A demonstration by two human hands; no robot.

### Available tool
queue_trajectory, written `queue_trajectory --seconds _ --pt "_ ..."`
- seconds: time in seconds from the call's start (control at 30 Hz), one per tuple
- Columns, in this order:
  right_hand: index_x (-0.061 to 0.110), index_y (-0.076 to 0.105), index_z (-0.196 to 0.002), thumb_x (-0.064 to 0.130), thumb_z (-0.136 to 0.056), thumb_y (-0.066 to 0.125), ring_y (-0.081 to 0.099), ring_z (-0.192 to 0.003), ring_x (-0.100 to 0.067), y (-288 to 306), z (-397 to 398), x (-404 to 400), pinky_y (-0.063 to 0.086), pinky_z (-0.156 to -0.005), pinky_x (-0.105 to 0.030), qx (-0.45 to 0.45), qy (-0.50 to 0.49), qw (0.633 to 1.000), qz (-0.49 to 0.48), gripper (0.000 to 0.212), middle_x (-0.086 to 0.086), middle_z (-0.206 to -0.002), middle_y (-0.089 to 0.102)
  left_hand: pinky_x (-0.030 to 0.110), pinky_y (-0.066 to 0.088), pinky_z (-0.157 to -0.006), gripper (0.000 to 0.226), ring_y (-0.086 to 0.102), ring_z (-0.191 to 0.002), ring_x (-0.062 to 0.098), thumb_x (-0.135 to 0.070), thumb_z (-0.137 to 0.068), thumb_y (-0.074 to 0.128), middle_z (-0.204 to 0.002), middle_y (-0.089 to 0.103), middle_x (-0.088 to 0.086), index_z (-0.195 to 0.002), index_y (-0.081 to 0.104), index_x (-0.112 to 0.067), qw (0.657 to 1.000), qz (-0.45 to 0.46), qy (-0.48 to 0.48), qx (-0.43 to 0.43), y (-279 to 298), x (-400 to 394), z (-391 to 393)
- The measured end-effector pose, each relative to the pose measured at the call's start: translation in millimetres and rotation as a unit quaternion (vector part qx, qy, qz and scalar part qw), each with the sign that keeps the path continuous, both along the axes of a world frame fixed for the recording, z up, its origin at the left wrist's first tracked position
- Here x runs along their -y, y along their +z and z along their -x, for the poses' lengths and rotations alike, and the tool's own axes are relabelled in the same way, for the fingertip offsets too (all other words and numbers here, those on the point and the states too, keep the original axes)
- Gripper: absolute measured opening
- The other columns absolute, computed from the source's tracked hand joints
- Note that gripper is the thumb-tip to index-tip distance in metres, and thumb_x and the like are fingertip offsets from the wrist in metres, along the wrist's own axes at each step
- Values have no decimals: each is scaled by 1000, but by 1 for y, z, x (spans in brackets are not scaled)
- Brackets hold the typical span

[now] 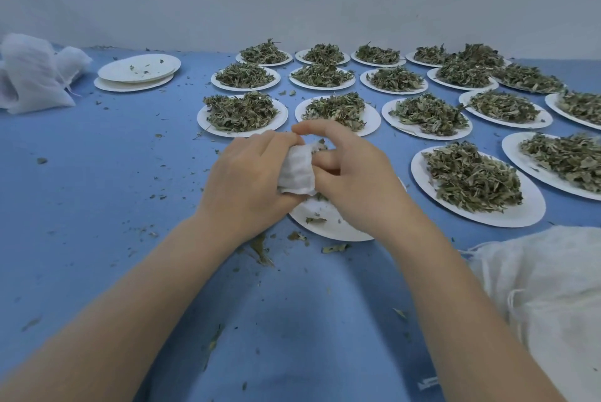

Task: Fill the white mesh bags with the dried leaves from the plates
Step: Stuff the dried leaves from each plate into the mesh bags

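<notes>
Mesh bag (pixel 297 170): you hold it just above the near plate (pixel 328 222), which is almost bare; the bag looks bunched and partly filled, with some leaves showing at its mouth.
Left hand (pixel 247 180): its fingers are curled round the bag's body, so it carries the bag.
Right hand (pixel 351 170): the fingers are bent at the bag's mouth and seem to push leaves in or pinch the edge; I cannot tell which, because the mouth is hidden between your hands.
Spill risk: if your left hand squeezes harder, leaves can come out of the open mouth. Crumbs already lie on the blue surface (pixel 97 190) around the near plate.
Crushing risk: dried leaves are brittle, I think; pressing them deep with the fingertips may break them into dust that falls through the mesh.
Mouth risk: if the mesh edge folds inward, the next handful will land outside the bag.
Neighbour risk: a full plate (pixel 478 187) sits just right of the near plate; your right forearm could sweep its pile.
Empty bags (pixel 546 287): they lie right of the near plate, close to your right arm, and a loose string could catch.
</notes>
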State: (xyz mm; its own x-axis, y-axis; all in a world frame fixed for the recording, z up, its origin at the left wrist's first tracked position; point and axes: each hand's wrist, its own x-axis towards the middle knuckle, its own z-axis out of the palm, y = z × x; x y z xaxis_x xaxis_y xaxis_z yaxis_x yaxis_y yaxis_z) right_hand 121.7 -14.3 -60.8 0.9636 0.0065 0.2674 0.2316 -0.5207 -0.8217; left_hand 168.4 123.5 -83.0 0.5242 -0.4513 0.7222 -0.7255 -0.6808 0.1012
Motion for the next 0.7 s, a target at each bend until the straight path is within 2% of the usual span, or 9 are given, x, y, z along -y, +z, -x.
queue_trajectory --seconds 0.1,0.17,0.2,0.27,0.33,0.4,0.53,0.6,0.7 --pt "35 50 -125 9 -91 57 61 -66 -3 4 3 11 48 -62 -14 -41 49 997 -52 43 9 -86 73 25 37 -64 46 60 -67 29 -40 -73 55 -82 65 11 -96 65 -1 1000 -1 8 -16 -1 -3 -2" --pt "30 57 -119 8 -85 66 68 -81 -7 6 3 18 56 -78 -27 -10 11 994 -108 41 9 -89 73 26 39 -65 48 61 -71 31 -40 -71 55 -88 66 10 -100 64 -3 999 2 17 -37 0 -5 -1" --pt "28 60 -113 8 -83 68 68 -82 -9 6 3 21 57 -78 -31 18 -23 993 -114 37 8 -86 73 27 38 -67 47 61 -73 31 -38 -70 58 -90 66 10 -101 64 -4 999 4 21 -42 0 -6 -1" --pt "31 62 -105 8 -86 62 66 -79 -9 6 1 24 56 -72 -26 45 -88 990 -96 30 10 -85 70 27 37 -70 45 61 -75 31 -29 -64 65 -92 67 9 -102 63 -5 999 13 27 -45 2 -6 -1" --pt "38 57 -110 7 -89 48 63 -81 -12 4 -2 24 50 -57 -13 0 -122 991 -61 38 15 -97 63 28 37 -72 46 61 -77 32 -25 -62 68 -94 67 9 -103 63 -5 998 20 25 -47 3 -6 -1" --pt "43 52 -123 7 -90 40 62 -86 -21 2 -5 20 48 -52 -17 -69 -107 990 -61 50 20 -96 57 29 37 -74 48 61 -81 32 -25 -63 69 -97 66 9 -106 62 -5 998 23 15 -54 3 -7 -1" --pt "36 55 -126 6 -88 47 66 -96 -16 2 -8 14 53 -88 -36 -123 -42 980 -154 50 13 -116 60 28 36 -75 51 59 -84 31 -30 -62 70 -100 66 6 -108 62 -8 998 28 11 -60 3 -8 -2" --pt "28 63 -118 7 -86 55 69 -92 -14 5 -7 17 51 -93 -39 -113 -33 974 -193 39 7 -109 66 27 36 -75 50 59 -84 29 -30 -63 69 -99 65 4 -107 62 -9 997 31 12 -63 3 -9 -3" --pt "25 69 -106 11 -85 63 70 -86 -11 8 0 22 53 -89 -33 -76 -31 978 -190 26 4 -98 72 27 37 -76 50 60 -86 29 -30 -64 70 -99 65 5 -108 61 -9 997 34 17 -71 2 -10 -5"
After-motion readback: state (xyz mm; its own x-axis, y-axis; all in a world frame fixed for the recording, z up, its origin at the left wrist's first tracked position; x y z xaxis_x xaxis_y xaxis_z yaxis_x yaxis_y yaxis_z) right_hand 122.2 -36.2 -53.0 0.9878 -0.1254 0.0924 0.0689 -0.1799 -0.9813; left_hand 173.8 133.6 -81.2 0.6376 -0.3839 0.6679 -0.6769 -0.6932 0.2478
